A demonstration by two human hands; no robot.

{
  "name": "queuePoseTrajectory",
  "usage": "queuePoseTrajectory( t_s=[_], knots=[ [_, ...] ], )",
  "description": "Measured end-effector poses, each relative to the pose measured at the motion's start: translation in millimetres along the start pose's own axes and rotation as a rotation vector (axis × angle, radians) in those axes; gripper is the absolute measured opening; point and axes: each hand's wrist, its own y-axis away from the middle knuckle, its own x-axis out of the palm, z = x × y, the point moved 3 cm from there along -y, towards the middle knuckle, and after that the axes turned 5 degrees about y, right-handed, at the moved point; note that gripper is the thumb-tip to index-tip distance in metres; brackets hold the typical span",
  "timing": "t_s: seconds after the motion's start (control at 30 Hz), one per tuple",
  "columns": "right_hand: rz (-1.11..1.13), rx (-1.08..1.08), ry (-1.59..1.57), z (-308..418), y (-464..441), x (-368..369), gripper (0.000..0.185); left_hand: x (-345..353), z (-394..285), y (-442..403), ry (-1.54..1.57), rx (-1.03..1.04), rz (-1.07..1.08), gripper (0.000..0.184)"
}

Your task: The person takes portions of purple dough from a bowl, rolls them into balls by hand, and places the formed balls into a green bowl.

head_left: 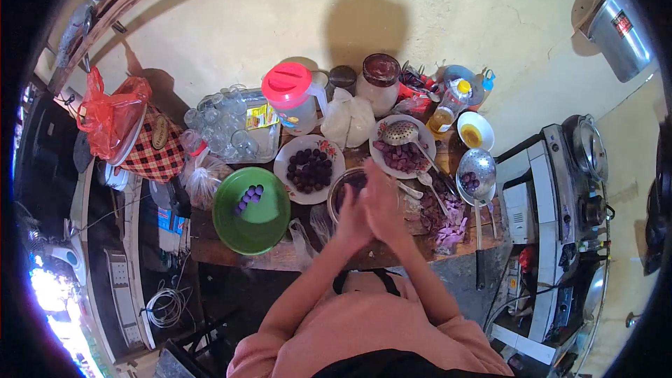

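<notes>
Pale yellow wall spreads behind the green basin, and grey floor shows well to the basin's right, past the near edge of the wooden table. That table bears the basin toward its left end and is crowded with dishes. Far to the right of the basin stands a stove with a lidded pot on it; higher up on that side, a grey bucket is against the wall. Left of the basin and farther back are a checked bag and a red plastic bag. Behind the basin, a metal tray holds drinking glasses, and a pink-lidded pitcher stands behind and to the right.

Just beside the basin, on its right, a flower-rimmed plate holds dark purple balls. Farther right of the basin, a metal bowl is partly hidden beneath the hands. Over it, the left hand and the right hand meet palm to palm, fingers extended; whether anything is held between them, I cannot tell. Well right of the basin, lilac scraps litter the tabletop. Small violet balls sit clustered inside the basin.
</notes>
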Motion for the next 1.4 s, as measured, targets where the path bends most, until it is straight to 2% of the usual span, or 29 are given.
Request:
queuePoseTrajectory(
  t_s=[0.03, 0.1, 0.13, 0.17, 0.2, 0.3, 0.33, 0.4, 0.47, 0.5, 0.57, 0.63, 0.67, 0.7, 0.77, 0.87, 0.93, 1.0, 1.03, 1.07, 1.13, 1.17, 1.27, 1.3, 1.4],
  knots=[
    [0.085, 0.006, -0.064, 11.4, 1.1, 11.2, 0.05, -7.4, 13.1, -6.1, 0.049, 0.082, 0.037, 0.056],
    [0.169, -0.072, 0.052, 17.3, 7.9, 20.9, 0.054, -16.1, 10.4, -15.0, 0.318, -0.102, 0.427, 0.057],
    [0.209, -0.109, 0.109, 20.4, 11.6, 23.4, 0.056, -18.1, 7.7, -12.1, 0.181, -0.004, 0.285, 0.058],
    [0.302, -0.044, 0.178, 20.3, 17.9, 21.9, 0.061, -20.3, 7.0, -5.5, 0.043, 0.094, 0.143, 0.059],
    [0.262, -0.04, 0.177, 15.0, 15.1, 21.4, 0.06, -11.0, 2.6, -0.6, -0.096, 0.192, 0.003, 0.06],
    [0.208, 0.026, 0.171, 5.8, 10.9, 25.7, 0.059, -12.2, 19.4, -7.8, -0.037, 0.102, 0.04, 0.063],
    [0.232, 0.078, 0.168, 13.8, 9.9, 28.6, 0.061, -20.5, 17.5, -11.5, -0.058, 0.058, 0.139, 0.066],
    [0.278, 0.037, 0.186, 15.5, 11.9, 30.5, 0.062, -41.2, 4.7, -15.3, -0.109, -0.026, 0.331, 0.07],
    [0.308, -0.151, 0.236, 5.4, 11.4, 27.9, 0.059, 2.0, -2.0, -1.2, -0.258, 0.056, 0.132, 0.076],
    [0.271, -0.102, 0.243, 3.9, 5.3, 25.7, 0.06, 17.2, -3.3, 3.0, -0.331, 0.093, 0.035, 0.079],
    [0.208, -0.003, 0.257, 1.7, -3.6, 21.4, 0.062, -17.9, 15.2, -15.6, -0.1, 0.076, 0.285, 0.081],
    [0.173, -0.082, 0.119, 11.5, 4.5, 28.5, 0.064, -21.8, 17.3, -18.0, -0.049, 0.042, 0.337, 0.083],
    [0.155, -0.121, 0.046, 16.0, 8.0, 31.5, 0.066, -28.6, 9.8, -16.1, -0.118, 0.011, 0.264, 0.082],
    [0.193, -0.115, 0.154, 14.0, 8.9, 30.5, 0.067, -29.4, 4.7, -13.9, -0.189, -0.02, 0.192, 0.082],
    [0.26, -0.101, 0.378, 5.7, 9.2, 21.7, 0.07, -31.3, 7.7, -11.3, -0.116, 0.003, 0.183, 0.082],
    [0.301, 0.091, 0.377, 4.3, 0.1, 40.1, 0.072, -35.4, 18.4, -11.4, -0.002, 0.045, 0.185, 0.08],
    [0.142, -0.075, 0.4, 7.9, 13.4, 58.0, 0.07, -45.0, 13.7, -15.9, 0.163, -0.006, 0.244, 0.079],
    [0.153, -0.194, 0.23, 12.9, 22.1, 49.6, 0.068, -64.0, -3.3, -15.6, 0.412, -0.142, 0.354, 0.077],
    [0.354, -0.145, 0.448, 2.5, 16.0, 46.3, 0.069, -37.4, -6.1, -6.2, 0.186, -0.02, 0.226, 0.073],
    [0.277, -0.094, 0.394, 3.2, 7.8, 46.8, 0.069, -9.5, -8.9, 4.1, -0.054, 0.068, 0.078, 0.069],
    [0.126, 0.006, 0.293, 3.1, -3.1, 45.5, 0.071, -2.3, 13.6, -1.4, -0.009, 0.082, 0.159, 0.066],
    [0.16, -0.051, 0.248, 7.7, -2.9, 45.8, 0.071, -24.9, 17.8, -8.3, 0.214, -0.088, 0.47, 0.07],
    [0.261, -0.206, 0.107, 24.4, 11.6, 38.4, 0.072, -1.4, 5.5, 1.8, -0.009, 0.0, 0.268, 0.075],
    [0.299, -0.151, 0.369, 11.0, 8.7, 39.0, 0.071, 12.4, 1.8, 5.2, -0.08, 0.026, 0.203, 0.076],
    [0.148, -0.008, 0.246, 3.7, -4.4, 41.6, 0.066, 11.4, 14.9, 0.5, -0.062, 0.069, 0.183, 0.077]
  ],
)
